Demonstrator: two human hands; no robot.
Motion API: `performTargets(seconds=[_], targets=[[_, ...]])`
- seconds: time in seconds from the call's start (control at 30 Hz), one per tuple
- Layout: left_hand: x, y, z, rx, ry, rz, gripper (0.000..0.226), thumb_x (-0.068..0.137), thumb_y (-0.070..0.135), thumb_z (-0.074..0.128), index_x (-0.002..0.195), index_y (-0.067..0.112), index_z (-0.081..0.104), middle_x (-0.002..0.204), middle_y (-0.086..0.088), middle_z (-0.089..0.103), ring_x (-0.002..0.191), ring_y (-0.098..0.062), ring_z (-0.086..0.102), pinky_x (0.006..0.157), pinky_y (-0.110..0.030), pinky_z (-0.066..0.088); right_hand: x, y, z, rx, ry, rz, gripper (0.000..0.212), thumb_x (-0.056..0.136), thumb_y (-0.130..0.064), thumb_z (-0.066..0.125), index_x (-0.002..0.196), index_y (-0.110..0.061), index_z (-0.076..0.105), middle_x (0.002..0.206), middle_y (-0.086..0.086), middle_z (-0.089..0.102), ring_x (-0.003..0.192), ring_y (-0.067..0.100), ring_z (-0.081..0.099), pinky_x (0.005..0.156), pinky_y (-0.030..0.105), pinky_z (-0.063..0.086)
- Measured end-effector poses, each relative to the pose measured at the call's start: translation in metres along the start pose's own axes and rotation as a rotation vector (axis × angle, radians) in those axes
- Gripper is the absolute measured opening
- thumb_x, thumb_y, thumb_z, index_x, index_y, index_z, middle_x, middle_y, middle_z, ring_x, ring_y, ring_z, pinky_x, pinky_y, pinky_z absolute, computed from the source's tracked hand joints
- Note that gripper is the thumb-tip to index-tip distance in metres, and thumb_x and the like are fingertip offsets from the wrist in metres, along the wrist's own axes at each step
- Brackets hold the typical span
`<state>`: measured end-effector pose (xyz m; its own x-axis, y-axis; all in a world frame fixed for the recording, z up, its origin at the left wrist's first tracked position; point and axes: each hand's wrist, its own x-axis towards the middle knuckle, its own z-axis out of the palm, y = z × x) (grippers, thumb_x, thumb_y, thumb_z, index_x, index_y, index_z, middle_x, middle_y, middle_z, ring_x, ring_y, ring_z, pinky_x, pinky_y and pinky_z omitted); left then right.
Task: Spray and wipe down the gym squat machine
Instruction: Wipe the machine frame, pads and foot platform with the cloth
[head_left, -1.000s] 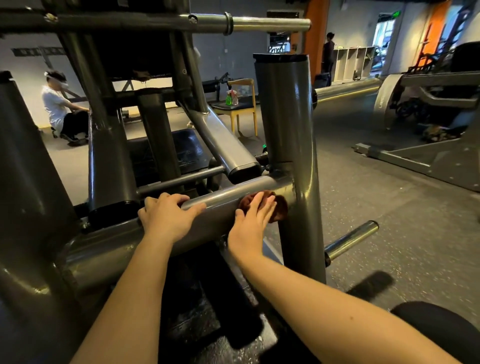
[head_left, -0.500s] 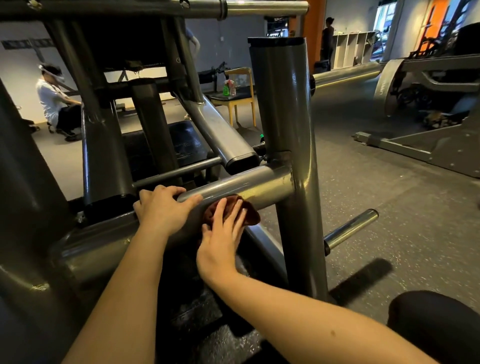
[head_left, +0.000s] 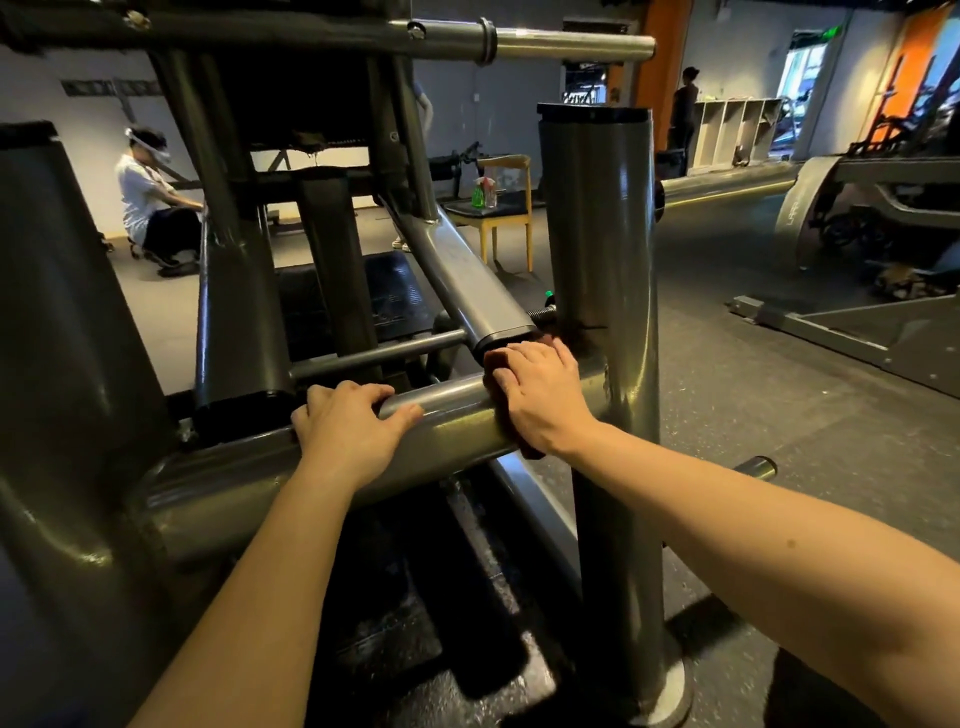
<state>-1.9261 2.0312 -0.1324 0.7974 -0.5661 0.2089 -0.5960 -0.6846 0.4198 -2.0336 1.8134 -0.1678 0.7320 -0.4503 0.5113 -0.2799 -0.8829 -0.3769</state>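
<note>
A dark grey squat machine (head_left: 62, 312) of thick, glossy steel tubes fills the head view, its paint catching olive glints of light; a round crossbar (head_left: 452, 415) rises from lower left to a weld on an upright post (head_left: 597, 234) with a black cap; a reddish-brown cloth (head_left: 496, 364) lies over the crossbar's right end, hard against that joint. The right hand (head_left: 540, 395) lies on top of the cloth, fingers curled over it and clamping it to the top of the tube, with a fold of fabric showing below the wrist; the left hand (head_left: 348, 426) grasps the same crossbar further left, fingers hooked over the far side and thumb lying along the near face; both forearms reach in from the bottom edge. A stretch of bare tube separates the two hands; the capped end of a sloping tube (head_left: 467, 280) sits just above the right knuckles and the post stands just beside them, so the cloth is hemmed in on two sides; a chrome peg (head_left: 756, 466) juts from the post low on the right, over speckled rubber floor (head_left: 753, 389). Well behind the frame, a green spray bottle (head_left: 478, 196) stands on a wooden chair (head_left: 506, 223); a person (head_left: 145, 202) in a white shirt crouches at far left.
</note>
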Motion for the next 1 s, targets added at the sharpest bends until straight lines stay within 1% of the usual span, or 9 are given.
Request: performTargets(seconds=[0.1,0.3,0.5,0.6,0.7,0.77,0.83,0.93,1.0], targets=[[-0.008,-0.01,-0.007,0.035,0.047,0.025,0.051,0.096,0.058,0.059,0.142,0.036,0.056,0.141,0.005,0.055,0.136,-0.025,0.034,0.111,-0.047,0.025,0.005,-0.028,0.007,-0.029,-0.096,-0.081,0.045,0.099,-0.044,0.034,0.121,-0.025,0.068,0.12,-0.003,0.069,0.118,0.02,0.057,0.114,0.043,0.03],[-0.031,-0.055,-0.035,0.162,0.206,-0.124,0.045,0.094,0.055,0.064,0.134,0.035,0.062,0.14,0.004,0.056,0.133,-0.026,0.036,0.11,-0.05,0.026,0.014,-0.119,0.038,-0.072,-0.289,-0.281,0.037,0.106,-0.044,0.037,0.128,-0.031,0.063,0.117,0.0,0.072,0.112,0.027,0.061,0.097,0.043,0.035],[-0.047,-0.076,-0.043,0.136,0.247,-0.172,0.042,0.095,0.051,0.064,0.135,0.038,0.061,0.142,0.007,0.055,0.136,-0.023,0.036,0.11,-0.049,0.026,0.014,-0.142,0.045,0.035,-0.398,-0.4,0.044,0.106,-0.047,0.04,0.145,-0.032,0.054,0.136,-0.004,0.065,0.126,0.024,0.057,0.108,0.046,0.036],[-0.048,-0.081,-0.04,0.109,0.272,-0.151,0.042,0.095,0.053,0.063,0.135,0.039,0.061,0.141,0.008,0.055,0.135,-0.022,0.036,0.11,-0.047,0.025,0.013,-0.111,0.032,-0.01,-0.383,-0.448,0.056,0.101,-0.054,0.043,0.152,-0.032,0.048,0.15,-0.006,0.055,0.14,0.019,0.045,0.119,0.04,0.023],[-0.048,-0.086,-0.038,0.112,0.289,-0.134,0.042,0.095,0.052,0.063,0.135,0.038,0.062,0.14,0.01,0.057,0.134,-0.02,0.036,0.109,-0.046,0.025,0.008,-0.073,0.022,-0.137,-0.323,-0.391,0.081,0.084,-0.074,0.023,0.155,-0.04,0.039,0.156,-0.008,0.048,0.148,0.018,0.036,0.122,0.044,0.007],[-0.051,-0.092,-0.039,0.142,0.312,-0.141,0.042,0.095,0.051,0.063,0.135,0.037,0.063,0.139,0.01,0.058,0.133,-0.02,0.038,0.109,-0.046,0.025,0.004,-0.055,0.018,-0.174,-0.286,-0.345,0.084,0.081,-0.077,0.02,0.156,-0.042,0.036,0.158,-0.01,0.044,0.15,0.019,0.033,0.124,0.046,0.005],[-0.055,-0.1,-0.04,0.147,0.351,-0.146,0.041,0.095,0.048,0.065,0.133,0.033,0.065,0.138,0.008,0.06,0.131,-0.022,0.041,0.108,-0.046,0.027,0.001,-0.053,0.017,-0.182,-0.249,-0.339,0.08,0.086,-0.075,0.025,0.155,-0.039,0.039,0.158,-0.007,0.046,0.149,0.02,0.036,0.126,0.046,0.013],[-0.062,-0.112,-0.037,0.161,0.432,-0.107,0.037,0.092,0.04,0.071,0.126,0.026,0.07,0.132,0.003,0.065,0.125,-0.025,0.048,0.104,-0.046,0.033,-0.002,-0.069,0.026,-0.137,-0.213,-0.418,0.065,0.095,-0.06,0.054,0.151,-0.029,0.05,0.152,0.002,0.053,0.144,0.026,0.046,0.124,0.045,0.023],[-0.066,-0.118,-0.035,0.175,0.484,-0.08,0.033,0.09,0.036,0.075,0.121,0.024,0.073,0.126,0.002,0.069,0.119,-0.025,0.052,0.099,-0.045,0.037,-0.003,-0.088,0.036,-0.123,-0.229,-0.48,0.064,0.095,-0.052,0.064,0.152,-0.028,0.048,0.154,0.003,0.052,0.145,0.027,0.044,0.125,0.046,0.024]])
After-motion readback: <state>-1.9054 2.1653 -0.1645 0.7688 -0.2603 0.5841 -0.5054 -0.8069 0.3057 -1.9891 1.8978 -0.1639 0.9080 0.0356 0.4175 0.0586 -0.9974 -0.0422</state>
